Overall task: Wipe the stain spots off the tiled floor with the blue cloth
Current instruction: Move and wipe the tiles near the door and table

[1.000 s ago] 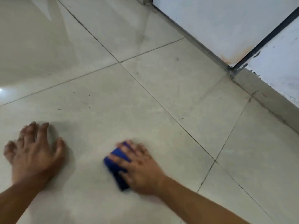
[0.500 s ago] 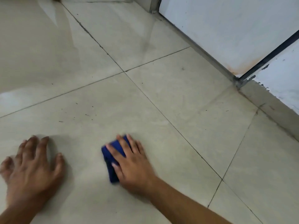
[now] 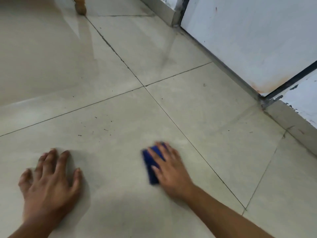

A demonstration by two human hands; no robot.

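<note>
Blue cloth (image 3: 151, 166) folded into a small dark pad, motion-blurred. Right hand (image 3: 169, 169) presses it flat-fingered onto the tiled floor (image 3: 197, 109); left hand (image 3: 49, 182) splayed on tile, holding nothing.

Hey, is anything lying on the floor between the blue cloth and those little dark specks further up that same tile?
Nothing visible. The right hand presses the blue cloth flat on the tile, and only bare floor lies between it and the dark specks. The left hand rests off to the side, clear of that path.
</note>
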